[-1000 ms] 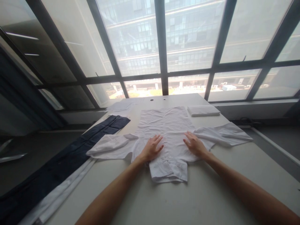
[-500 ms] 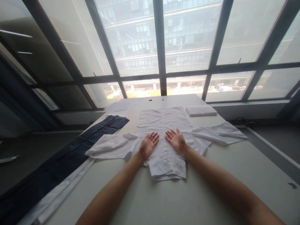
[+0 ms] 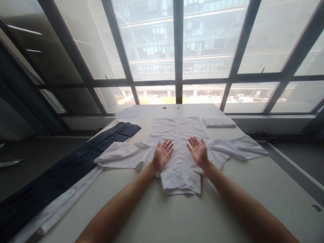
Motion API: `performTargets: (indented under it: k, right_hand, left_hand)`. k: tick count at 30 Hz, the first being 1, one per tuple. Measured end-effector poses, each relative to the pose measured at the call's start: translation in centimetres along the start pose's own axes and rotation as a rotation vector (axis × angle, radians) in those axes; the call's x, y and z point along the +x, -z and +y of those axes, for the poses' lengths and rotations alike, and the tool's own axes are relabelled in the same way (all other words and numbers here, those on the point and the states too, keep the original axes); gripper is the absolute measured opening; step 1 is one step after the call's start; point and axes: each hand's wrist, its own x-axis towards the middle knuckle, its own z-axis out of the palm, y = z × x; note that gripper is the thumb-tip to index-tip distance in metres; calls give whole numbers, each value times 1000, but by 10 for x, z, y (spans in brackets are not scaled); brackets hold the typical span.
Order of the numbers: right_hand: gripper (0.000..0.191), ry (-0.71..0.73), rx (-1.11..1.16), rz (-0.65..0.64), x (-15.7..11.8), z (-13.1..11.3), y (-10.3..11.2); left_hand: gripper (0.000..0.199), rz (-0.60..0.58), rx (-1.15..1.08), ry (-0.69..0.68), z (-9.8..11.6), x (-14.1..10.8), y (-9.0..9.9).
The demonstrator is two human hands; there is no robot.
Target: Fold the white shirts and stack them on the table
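Note:
A white shirt lies spread on the pale table, its sleeves out to both sides and its collar end toward me. My left hand is palm up over the left half of the shirt, fingers spread, holding nothing. Over the right half is my right hand, also palm up with fingers apart and nothing in it. Whether either hand touches the cloth I cannot tell.
Dark folded cloth runs along the table's left side, with white cloth beside it. A folded white cloth lies at the back right, papers at the back left. Large windows stand beyond.
My right hand has moved to the right, widening the gap between my hands. My left hand has shifted very slightly. The camera view has tilted a little.

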Motion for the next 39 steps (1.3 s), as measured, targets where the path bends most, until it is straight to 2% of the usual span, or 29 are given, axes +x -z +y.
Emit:
performTargets:
  k: [3,6,9,14,19,24,26,28,31,34,36,39]
  right_hand:
    - [49,-252,220,-93,-21,23,-26]
    - [47,-358,274,-64,-26,29,-24]
    - [51,-330,244,-38,-21,19,-5]
    - [58,-236,61,-27,-19,-8,39]
    - [66,-129,-101,20,-23,-30,78]
    - [70,-114,-139,35,-23,-33,86]
    - [71,-108,-166,33,-23,-33,84]
    - [70,-88,-187,29,-25,-34,83]
    - [65,-5,-138,41,-28,-34,81]
    - [55,142,-127,72,-32,-29,77]
    - [45,261,-268,90,-33,-24,73]
    - [36,450,-739,17,-36,-16,69]
  left_hand:
    - [55,-72,-28,58,-8,-6,-5]
    - [53,-34,-8,119,-12,-7,-1]
    - [53,21,-3,130,-8,-5,6]
    - [54,80,-23,103,5,-5,14]
    - [53,148,-9,36,32,-15,32]
    - [53,217,15,-75,67,-30,65]
    - [49,248,38,-122,77,-34,71]
    - [42,268,90,-188,80,-36,71]
    - [35,208,346,-390,74,-40,57]
    - [31,46,903,-580,61,-46,43]
    - [31,-92,1321,-623,52,-49,40]
    - [43,-245,1805,-600,43,-50,46]
